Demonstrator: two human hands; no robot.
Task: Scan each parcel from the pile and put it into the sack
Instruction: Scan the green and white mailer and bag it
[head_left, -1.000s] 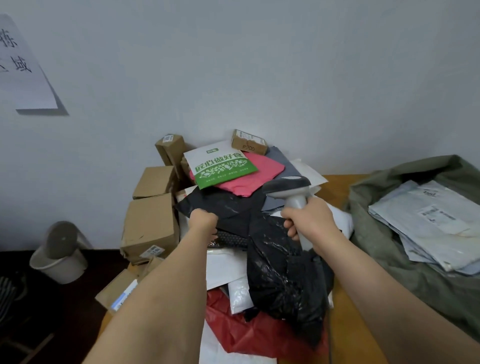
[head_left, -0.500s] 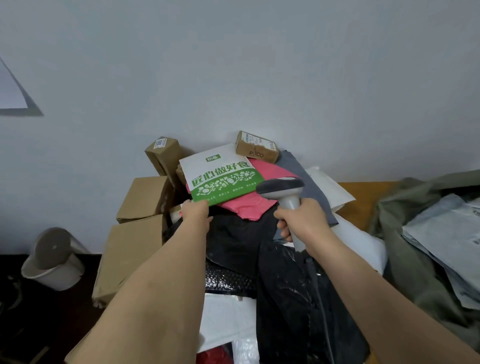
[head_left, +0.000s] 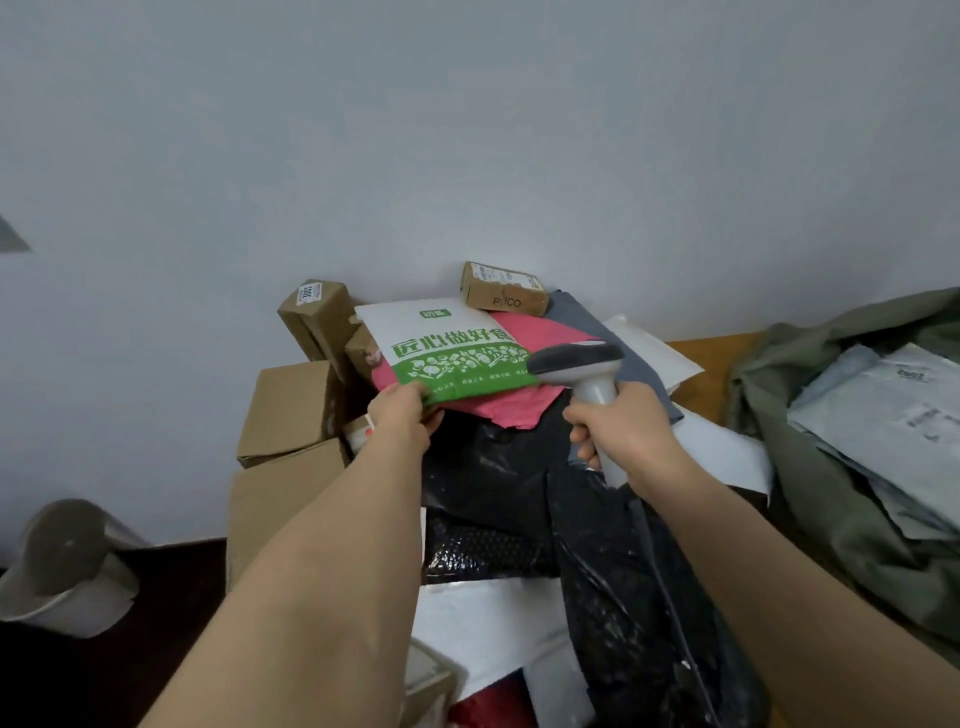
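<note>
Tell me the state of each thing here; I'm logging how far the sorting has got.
Left hand: pinches the near edge of the white and green mailer.
White and green mailer: on the pile, printed face up.
Right hand: grips the scanner.
Scanner: held upright over the pile.
Sack: open, grey mailers inside.
Small box: closed, atop the pile at the wall.

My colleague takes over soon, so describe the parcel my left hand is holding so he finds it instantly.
On the parcel pile against the wall, look near the top. The flat white-and-green mailer lies over a pink mailer; only it carries green printed characters.
</note>
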